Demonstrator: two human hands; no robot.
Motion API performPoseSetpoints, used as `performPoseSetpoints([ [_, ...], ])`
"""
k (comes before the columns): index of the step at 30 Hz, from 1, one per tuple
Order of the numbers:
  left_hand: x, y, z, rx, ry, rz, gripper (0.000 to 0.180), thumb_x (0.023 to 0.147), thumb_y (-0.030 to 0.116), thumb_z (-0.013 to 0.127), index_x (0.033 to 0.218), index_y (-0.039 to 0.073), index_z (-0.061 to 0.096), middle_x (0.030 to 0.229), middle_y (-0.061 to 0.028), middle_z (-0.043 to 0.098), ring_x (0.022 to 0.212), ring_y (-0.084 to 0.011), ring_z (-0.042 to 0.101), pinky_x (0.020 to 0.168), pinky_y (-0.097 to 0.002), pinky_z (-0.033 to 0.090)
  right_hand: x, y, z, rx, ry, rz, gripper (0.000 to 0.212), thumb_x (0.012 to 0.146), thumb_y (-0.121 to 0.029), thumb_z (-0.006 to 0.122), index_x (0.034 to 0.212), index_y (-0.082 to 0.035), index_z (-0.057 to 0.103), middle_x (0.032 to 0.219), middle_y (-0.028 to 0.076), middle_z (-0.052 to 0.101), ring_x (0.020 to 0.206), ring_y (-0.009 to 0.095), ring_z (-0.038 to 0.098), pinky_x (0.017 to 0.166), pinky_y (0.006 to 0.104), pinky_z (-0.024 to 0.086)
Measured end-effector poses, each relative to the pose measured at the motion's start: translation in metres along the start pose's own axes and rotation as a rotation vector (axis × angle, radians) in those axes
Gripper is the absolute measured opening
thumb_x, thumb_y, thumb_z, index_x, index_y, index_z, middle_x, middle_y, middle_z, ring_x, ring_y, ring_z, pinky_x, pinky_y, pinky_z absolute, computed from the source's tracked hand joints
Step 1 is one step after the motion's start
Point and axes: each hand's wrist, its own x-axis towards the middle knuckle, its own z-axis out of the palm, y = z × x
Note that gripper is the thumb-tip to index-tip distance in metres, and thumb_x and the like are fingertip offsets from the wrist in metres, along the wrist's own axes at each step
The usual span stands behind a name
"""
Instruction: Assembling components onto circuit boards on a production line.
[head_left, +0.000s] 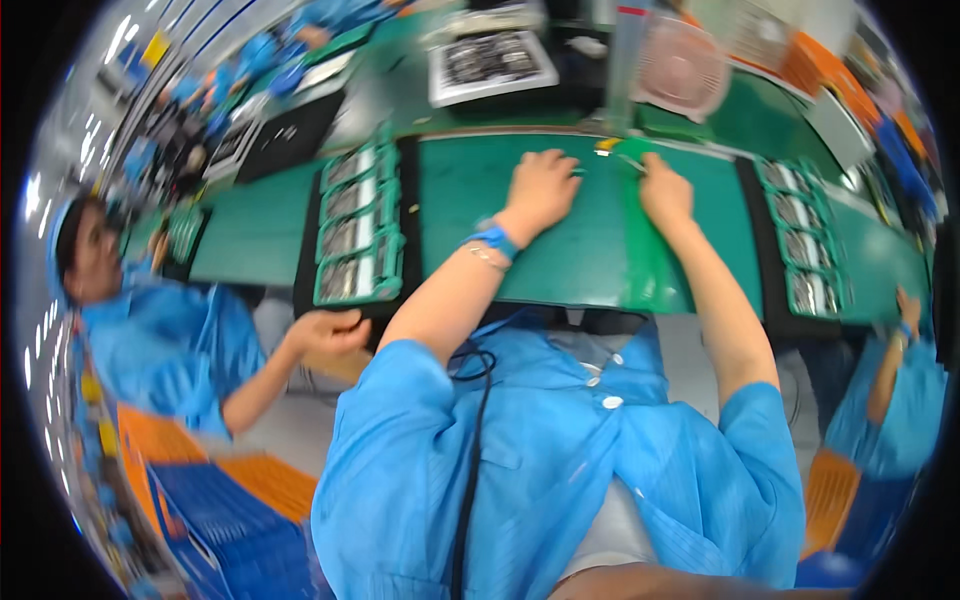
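My left hand [543, 192], with a blue band on the wrist, rests over the green work mat [490, 255]. Its fingers are curled in, and a tiny greenish thing shows between thumb and forefinger, too small to name. To its right, my right hand [666, 190] is closed round a thin, pale, pointed tool [630, 161]; blur hides its exact kind. Under and beside that hand, a bright green strip [647, 255] runs down the mat to the front edge. A small yellow piece [605, 147] lies at the mat's far edge, near the tool's tip.
Green trays [388, 215] with dark and white parts stand left; similar trays [800, 240] stand right. Behind are a white box [492, 68] of dark parts and a pink fan [682, 68]. Co-workers sit both sides; one's hand [330, 332] reaches near my left elbow.
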Motion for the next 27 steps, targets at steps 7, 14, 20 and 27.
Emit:
performPoseSetpoints([
  [7,-0.045,0.072,-0.050,-0.136,-0.165,-0.048,0.022,0.083,0.018,0.067,0.102,0.007,0.067,0.102,-0.0119,0.064,0.101,-0.0316,0.056,0.082,-0.0433,0.046,0.004,0.018,0.007,0.165,-0.051,0.034,0.015,0.097,-0.025,0.056,0.109,-0.015,0.059,0.089,0.021,0.069,0.086,0.046,0.066,0.070,0.0555,0.050],
  [14,-0.072,0.025,-0.197,-0.065,0.225,-0.282,0.022,0.080,0.008,0.071,0.103,0.008,0.069,0.084,-0.0101,0.069,0.081,-0.0307,0.065,0.073,-0.0433,0.048,-0.007,0.000,-0.004,0.462,0.023,-0.111,0.014,0.100,-0.020,0.056,0.103,-0.008,0.062,0.077,0.019,0.063,0.073,0.043,0.062,0.063,0.0456,0.047],
  [20,-0.179,-0.144,-0.270,0.808,0.051,-0.887,0.024,0.088,0.023,0.068,0.108,0.009,0.069,0.094,-0.0167,0.071,0.091,-0.0399,0.066,0.081,-0.0502,0.052,-0.014,-0.029,-0.017,0.674,-0.207,-0.056,0.019,0.101,-0.021,0.056,0.103,-0.004,0.063,0.067,0.012,0.060,0.059,0.022,0.058,0.056,0.0353,0.043],
  [27,-0.205,-0.197,-0.251,0.627,-0.135,-1.063,0.029,0.089,0.032,0.070,0.107,0.009,0.072,0.100,-0.0214,0.068,0.094,-0.0416,0.067,0.083,-0.0480,0.054,-0.016,-0.061,-0.035,1.126,-0.490,0.206,0.025,0.103,-0.022,0.054,0.108,-0.001,0.066,0.075,0.001,0.066,0.050,0.002,0.038,0.046,0.0222,0.028],
])
